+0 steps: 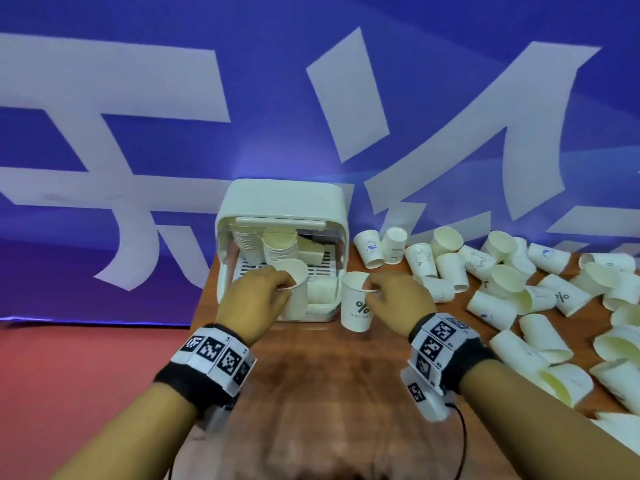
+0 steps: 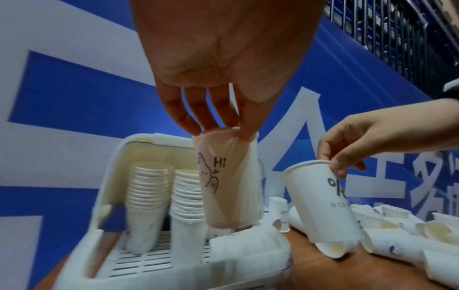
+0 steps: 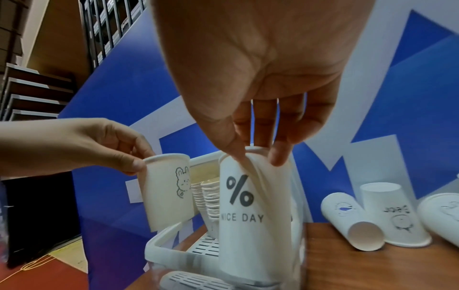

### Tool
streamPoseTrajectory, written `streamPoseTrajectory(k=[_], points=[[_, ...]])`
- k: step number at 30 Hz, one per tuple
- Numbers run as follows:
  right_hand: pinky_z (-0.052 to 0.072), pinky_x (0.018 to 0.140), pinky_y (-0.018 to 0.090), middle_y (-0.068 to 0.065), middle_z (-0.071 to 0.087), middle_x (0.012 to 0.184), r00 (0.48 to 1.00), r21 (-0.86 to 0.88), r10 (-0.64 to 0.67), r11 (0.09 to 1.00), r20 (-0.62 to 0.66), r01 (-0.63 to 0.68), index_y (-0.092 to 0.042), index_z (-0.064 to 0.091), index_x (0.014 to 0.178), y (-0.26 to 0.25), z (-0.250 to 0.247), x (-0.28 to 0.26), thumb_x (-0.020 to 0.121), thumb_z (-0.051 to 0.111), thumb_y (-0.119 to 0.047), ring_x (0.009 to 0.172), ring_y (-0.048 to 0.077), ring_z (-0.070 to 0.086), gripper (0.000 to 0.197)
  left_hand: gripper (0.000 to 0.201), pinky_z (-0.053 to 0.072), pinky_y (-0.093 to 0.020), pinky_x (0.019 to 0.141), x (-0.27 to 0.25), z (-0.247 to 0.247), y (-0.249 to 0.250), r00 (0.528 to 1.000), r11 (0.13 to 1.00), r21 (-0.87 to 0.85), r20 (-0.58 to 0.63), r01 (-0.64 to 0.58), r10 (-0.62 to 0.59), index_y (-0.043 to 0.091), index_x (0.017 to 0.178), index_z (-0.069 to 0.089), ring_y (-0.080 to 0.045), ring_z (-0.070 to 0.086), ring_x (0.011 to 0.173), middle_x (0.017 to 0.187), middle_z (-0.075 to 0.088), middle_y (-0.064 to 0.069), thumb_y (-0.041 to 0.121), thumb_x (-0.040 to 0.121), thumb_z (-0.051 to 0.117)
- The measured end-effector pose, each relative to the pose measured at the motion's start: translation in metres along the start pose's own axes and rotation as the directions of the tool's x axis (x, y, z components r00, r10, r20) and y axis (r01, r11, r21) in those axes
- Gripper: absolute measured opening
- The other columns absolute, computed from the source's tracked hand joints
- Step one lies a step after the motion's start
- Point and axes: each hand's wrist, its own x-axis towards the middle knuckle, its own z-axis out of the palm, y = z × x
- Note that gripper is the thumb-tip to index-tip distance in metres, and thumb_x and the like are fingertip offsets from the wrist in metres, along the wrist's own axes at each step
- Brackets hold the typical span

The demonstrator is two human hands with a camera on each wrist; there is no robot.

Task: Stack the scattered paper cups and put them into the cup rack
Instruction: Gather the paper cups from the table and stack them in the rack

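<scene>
Left hand is pinching the rim of a white paper cup with a bunny drawing, holding it over the white plastic cup rack. Right hand is pinching the rim of a white "% NICE DAY" paper cup, holding it above the brown wooden table just right of the rack.

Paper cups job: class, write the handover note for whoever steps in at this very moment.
Left hand: pinches the rim of the bunny cup, upright over the cup rack.
Right hand: pinches the rim of the NICE DAY cup, beside the rack.
Done: two stacks stand in the rack.
Left: nest these two, then stack the scattered cups on the table.
</scene>
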Motion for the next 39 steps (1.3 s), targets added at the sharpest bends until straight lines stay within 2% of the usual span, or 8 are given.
streamPoseTrajectory(k=[4,7,10,18,23,28,33,39], points=[[0.04,0.064,0.026,-0.003,0.065,0.097,0.999,-0.022,-0.04,0.999,0.001,0.04,-0.021,0.064,0.094,-0.035,0.015,0.007,0.085,0.051,-0.021,0.086,0.018,0.059,0.016,0.015,0.045,-0.033,0.074,-0.003,-0.024,-0.036,0.996,0.994,0.081,-0.056,0.07,-0.066,0.025,0.099,0.069,-0.023,0.059,0.102,0.1,0.067,0.003,0.024,0.087,0.061],[0.046,0.068,0.028,-0.002,0.064,0.101,0.998,-0.04,-0.067,0.997,0.007,0.067,-0.021,0.064,0.097,-0.052,0.021,0.016,0.086,0.05,-0.022,0.089,0.019,0.06,0.018,0.016,0.048,-0.035,0.073,0.001,-0.03,-0.054,0.994,0.991,0.097,-0.067,0.097,-0.09,0.023,0.099,0.07,-0.026,0.062,0.095,0.098,0.069,0.001,0.022,0.086,0.062],[0.049,0.072,0.031,-0.003,0.064,0.101,0.995,-0.061,-0.095,0.994,0.001,0.095,-0.021,0.064,0.097,-0.063,0.024,0.024,0.087,0.051,-0.023,0.093,0.019,0.059,0.016,0.017,0.047,-0.035,0.074,0.007,-0.03,-0.067,0.992,0.987,0.111,-0.069,0.118,-0.11,0.021,0.101,0.07,-0.027,0.062,0.095,0.1,0.069,-0.001,0.022,0.087,0.061],[0.044,0.069,0.027,-0.007,0.062,0.102,0.987,-0.046,-0.159,0.986,-0.029,0.158,-0.023,0.064,0.097,-0.086,0.032,0.044,0.09,0.053,-0.026,0.093,0.015,0.058,0.013,0.022,0.045,-0.033,0.078,0.02,-0.014,-0.099,0.993,0.972,0.214,0.057,0.093,-0.108,0.023,0.108,0.068,-0.026,0.06,0.101,0.107,0.068,-0.001,0.021,0.088,0.058],[0.05,0.076,0.033,-0.006,0.063,0.103,0.985,-0.021,-0.17,0.985,-0.029,0.169,-0.023,0.064,0.095,-0.095,0.037,0.059,0.089,0.054,-0.026,0.095,0.015,0.058,0.012,0.022,0.044,-0.034,0.08,0.033,-0.007,-0.114,0.99,0.969,0.245,0.119,0.038,-0.069,0.022,0.109,0.068,-0.025,0.059,0.101,0.107,0.067,-0.001,0.022,0.089,0.057],[0.049,0.081,0.036,-0.005,0.064,0.106,0.982,0.008,-0.186,0.982,-0.017,0.186,-0.021,0.065,0.098,-0.102,0.041,0.069,0.089,0.054,-0.026,0.1,0.015,0.058,0.015,0.026,0.041,-0.027,0.082,0.043,0.005,-0.12,0.97,0.939,0.342,0.24,-0.045,-0.041,0.025,0.115,0.063,-0.02,0.056,0.107,0.115,0.064,0.002,0.026,0.093,0.049],[0.049,0.081,0.035,-0.004,0.064,0.108,0.98,0.016,-0.2,0.98,0.0,0.2,-0.02,0.065,0.101,-0.108,0.044,0.071,0.09,0.053,-0.026,0.101,0.016,0.057,0.017,0.03,0.042,-0.029,0.085,0.04,0.019,-0.133,0.943,0.939,0.34,0.327,-0.054,-0.064,0.027,0.118,0.061,-0.019,0.055,0.11,0.119,0.063,0.004,0.024,0.095,0.042],[0.048,0.08,0.034,-0.004,0.064,0.106,0.976,0.035,-0.219,0.975,-0.016,0.219,-0.019,0.065,0.099,-0.113,0.049,0.073,0.09,0.053,-0.024,0.099,0.017,0.058,0.016,0.032,0.042,-0.03,0.09,0.036,0.021,-0.141,0.931,0.96,0.281,0.352,-0.005,-0.098,0.029,0.121,0.06,-0.021,0.056,0.11,0.121,0.063,0.001,0.026,0.094,0.043]])
